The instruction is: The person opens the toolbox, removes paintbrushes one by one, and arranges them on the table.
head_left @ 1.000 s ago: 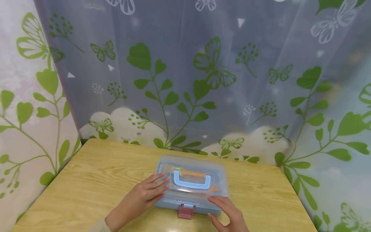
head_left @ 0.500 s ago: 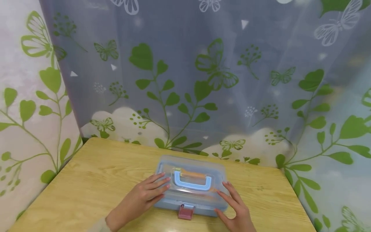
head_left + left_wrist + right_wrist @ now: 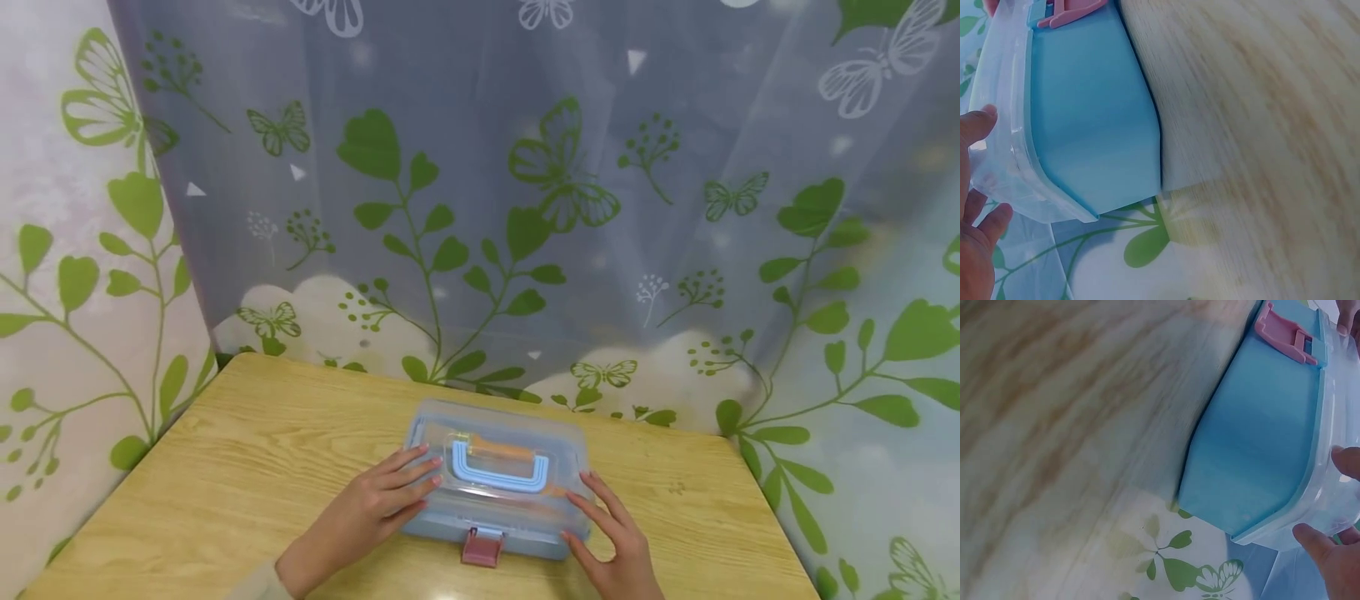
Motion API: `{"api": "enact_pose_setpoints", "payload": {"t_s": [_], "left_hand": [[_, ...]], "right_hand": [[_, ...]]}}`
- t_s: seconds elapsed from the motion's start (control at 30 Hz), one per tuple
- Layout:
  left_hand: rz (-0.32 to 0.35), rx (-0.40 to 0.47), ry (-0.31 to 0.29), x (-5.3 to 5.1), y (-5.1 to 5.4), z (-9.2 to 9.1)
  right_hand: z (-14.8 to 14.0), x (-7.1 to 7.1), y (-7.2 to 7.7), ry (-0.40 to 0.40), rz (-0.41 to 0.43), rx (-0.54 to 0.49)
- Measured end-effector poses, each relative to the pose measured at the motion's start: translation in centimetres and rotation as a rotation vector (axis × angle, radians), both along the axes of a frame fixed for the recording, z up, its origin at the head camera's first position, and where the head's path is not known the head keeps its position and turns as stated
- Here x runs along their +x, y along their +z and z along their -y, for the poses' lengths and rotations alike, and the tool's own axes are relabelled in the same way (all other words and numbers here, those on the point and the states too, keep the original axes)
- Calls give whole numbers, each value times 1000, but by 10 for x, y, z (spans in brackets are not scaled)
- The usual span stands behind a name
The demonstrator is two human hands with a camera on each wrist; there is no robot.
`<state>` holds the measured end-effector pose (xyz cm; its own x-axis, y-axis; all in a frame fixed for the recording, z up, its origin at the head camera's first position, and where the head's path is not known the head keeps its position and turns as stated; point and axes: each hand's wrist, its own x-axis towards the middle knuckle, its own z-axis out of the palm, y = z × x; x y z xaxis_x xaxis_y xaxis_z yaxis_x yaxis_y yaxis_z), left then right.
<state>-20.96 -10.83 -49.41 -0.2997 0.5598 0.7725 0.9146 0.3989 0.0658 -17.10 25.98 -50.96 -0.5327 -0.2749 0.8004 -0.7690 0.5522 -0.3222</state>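
Observation:
A blue box (image 3: 442, 527) with a clear lid stands on the wooden table, its blue carrying handle (image 3: 498, 479) lying on top. An orange item shows through the lid, beside the handle. At the front, the pink latch (image 3: 482, 548) hangs outward; in the left wrist view the latch (image 3: 1075, 11) is at the top. The left hand (image 3: 367, 508) rests its spread fingers on the lid's left side. On the right side, the right hand (image 3: 618, 542) touches the lid with fingertips, thumb near the front corner. In the right wrist view, fingers of the right hand (image 3: 1341, 550) lie along the clear rim.
The light wooden table (image 3: 247, 442) extends to both sides of the box. Behind it hangs a grey-blue curtain (image 3: 465, 167) with green leaves and butterflies, and pale patterned cloth (image 3: 45, 183) stands along the left side.
The right hand has moved up and right from the box's front right corner and now touches the lid's right side. The left hand has stayed on the lid.

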Motion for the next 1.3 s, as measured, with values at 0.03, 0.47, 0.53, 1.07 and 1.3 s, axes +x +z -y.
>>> {"api": "enact_pose_setpoints", "payload": {"t_s": [0.03, 0.47, 0.53, 1.07, 1.3], "left_hand": [[1, -1, -3, 0, 0, -1], [43, 40, -36, -1, -1, 1], [57, 57, -44, -1, 0, 1], [117, 227, -139, -4, 4, 1], [172, 270, -156, -3, 6, -1]], "right_hand": [[0, 0, 0, -4, 0, -3], [-1, -6, -3, 25, -9, -28], [0, -6, -2, 22, -3, -25], [-1, 1, 7, 42, 141, -35], [0, 2, 7, 10, 173, -55]]}}
